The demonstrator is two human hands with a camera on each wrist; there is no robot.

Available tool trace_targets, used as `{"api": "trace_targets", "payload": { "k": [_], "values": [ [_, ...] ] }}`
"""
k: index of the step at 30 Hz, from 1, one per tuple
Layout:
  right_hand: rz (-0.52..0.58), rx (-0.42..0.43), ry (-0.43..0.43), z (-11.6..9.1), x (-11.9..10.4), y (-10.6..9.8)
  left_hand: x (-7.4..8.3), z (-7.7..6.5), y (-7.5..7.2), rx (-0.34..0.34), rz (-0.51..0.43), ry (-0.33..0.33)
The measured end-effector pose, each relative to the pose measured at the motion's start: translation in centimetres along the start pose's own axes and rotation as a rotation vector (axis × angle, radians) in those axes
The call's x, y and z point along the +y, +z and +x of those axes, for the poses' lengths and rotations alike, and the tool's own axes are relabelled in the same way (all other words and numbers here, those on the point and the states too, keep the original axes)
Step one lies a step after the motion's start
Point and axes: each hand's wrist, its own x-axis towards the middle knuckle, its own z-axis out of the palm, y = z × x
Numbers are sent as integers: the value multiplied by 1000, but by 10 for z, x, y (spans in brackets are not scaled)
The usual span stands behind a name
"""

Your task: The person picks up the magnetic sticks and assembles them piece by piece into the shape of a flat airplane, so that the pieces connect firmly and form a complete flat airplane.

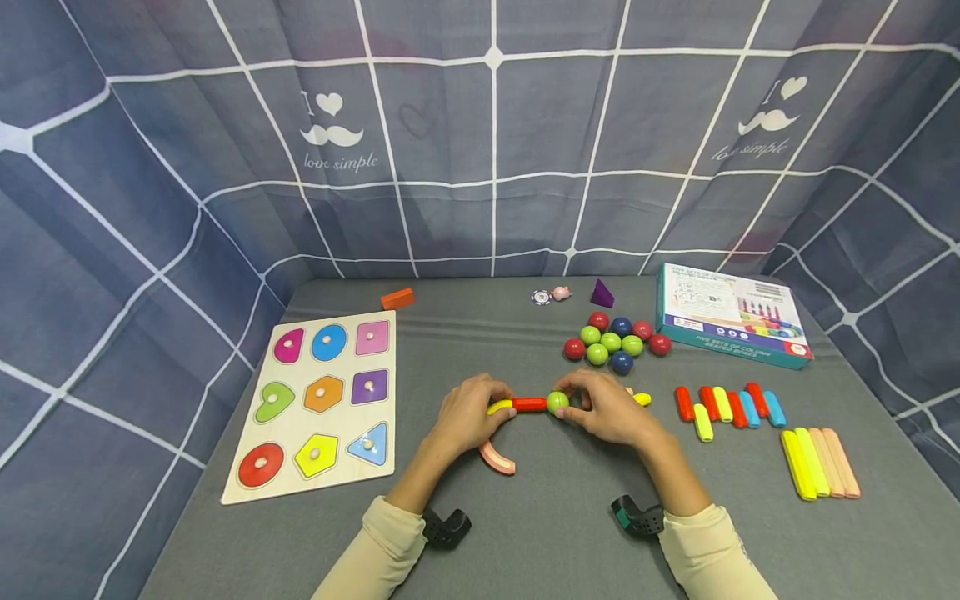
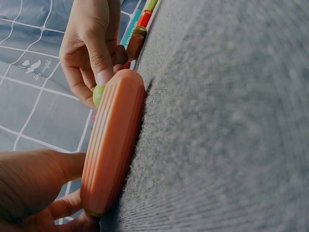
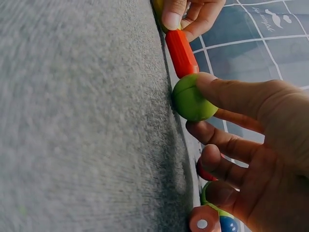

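Observation:
My left hand (image 1: 467, 414) pinches a yellow piece (image 1: 500, 407), which lines up end to end with a short red stick (image 1: 529, 405). At the red stick's other end, my right hand (image 1: 609, 407) holds a green ball (image 1: 557, 402) between thumb and fingers; in the right wrist view the green ball (image 3: 193, 99) meets the red stick (image 3: 181, 53). A curved pink piece (image 1: 497, 460) lies just below my left hand and looms large in the left wrist view. Behind my right hand, a yellow piece (image 1: 641, 399) is partly hidden.
Several red, green and blue balls (image 1: 611, 342) cluster beyond my right hand. To the right are short sticks (image 1: 703, 423), longer sticks (image 1: 802, 467) and a box (image 1: 735, 315). A shape puzzle board (image 1: 300, 442) lies left. An orange block (image 1: 397, 298) and purple piece (image 1: 602, 293) sit farther back.

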Motion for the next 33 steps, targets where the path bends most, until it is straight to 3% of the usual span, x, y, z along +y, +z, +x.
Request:
{"api": "trace_targets", "payload": {
  "k": [7, 10, 12, 15, 21, 26, 33],
  "values": [
    [28, -29, 3, 0, 0, 0, -2, 1, 1, -26, -29, 36],
    [65, -3, 23, -2, 2, -6, -2, 1, 1, -35, -40, 54],
    [107, 34, 70, -6, 8, -15, -2, 0, 1, -37, -47, 58],
    [86, 112, 153, -16, 21, -33, -1, 0, 0, -45, -58, 56],
    [-156, 224, 411, -48, 53, -75, -1, -1, 0, -57, -58, 59],
    [-241, 154, 592, -67, 66, -94, -2, -1, 0, -59, -56, 61],
    [-240, 67, 658, -69, 70, -95, -2, 0, 0, -58, -57, 57]
  ]
}}
